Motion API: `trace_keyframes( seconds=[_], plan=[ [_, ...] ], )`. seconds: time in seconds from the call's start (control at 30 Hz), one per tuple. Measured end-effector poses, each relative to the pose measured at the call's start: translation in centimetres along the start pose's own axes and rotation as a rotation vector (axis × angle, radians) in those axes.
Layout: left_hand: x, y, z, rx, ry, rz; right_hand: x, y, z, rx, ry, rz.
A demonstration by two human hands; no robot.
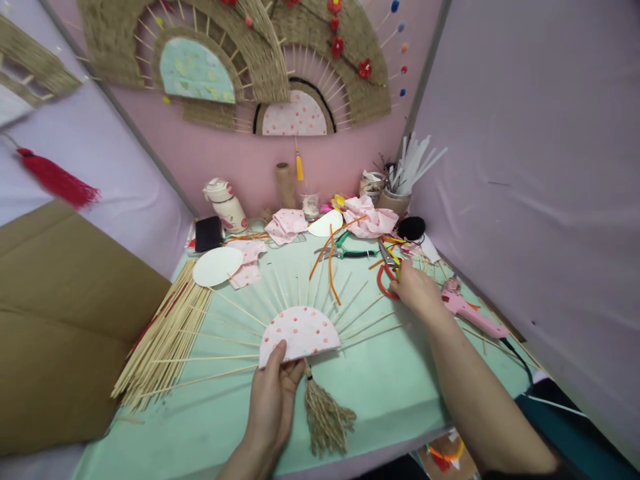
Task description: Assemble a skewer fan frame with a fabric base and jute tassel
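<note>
My left hand (273, 400) grips the lower edge of a fan frame, thumb on top and fingers beneath. The frame has a half-round base (300, 330) covered in pink-dotted white fabric, with thin bare sticks fanning out from it. A jute tassel (327, 413) hangs from its lower edge, beside my fingers. Over the right side of the table, my right hand (417, 287) closes at red-handled scissors (386, 283); its fingertips are partly hidden. Green-handled pruning shears (355, 253) lie just left of them, with orange strips (333, 267) nearby.
Bundled sticks (160, 340) lie at left beside a cardboard sheet (65, 327). A pink glue gun (473, 313) with a cord rests right of my forearm. Behind are a white oval (217, 267), a phone (209, 235), a bottle (226, 205) and fabric scraps (370, 217). Finished fans (210, 47) hang above.
</note>
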State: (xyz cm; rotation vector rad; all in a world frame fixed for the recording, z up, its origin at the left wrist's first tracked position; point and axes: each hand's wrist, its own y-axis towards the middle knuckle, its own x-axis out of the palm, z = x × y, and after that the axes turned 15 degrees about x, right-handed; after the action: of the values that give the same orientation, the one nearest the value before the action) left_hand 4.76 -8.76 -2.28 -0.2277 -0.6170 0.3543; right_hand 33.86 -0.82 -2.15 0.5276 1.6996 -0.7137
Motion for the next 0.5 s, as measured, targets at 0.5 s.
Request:
trace_keyframes(
  seconds=[0.5],
  plan=[
    [1.5,3.0,6.6,0.264,-0.189,-0.154,-2.2,-1.0,-1.1,-0.306,0.724,-0.007]
  ],
)
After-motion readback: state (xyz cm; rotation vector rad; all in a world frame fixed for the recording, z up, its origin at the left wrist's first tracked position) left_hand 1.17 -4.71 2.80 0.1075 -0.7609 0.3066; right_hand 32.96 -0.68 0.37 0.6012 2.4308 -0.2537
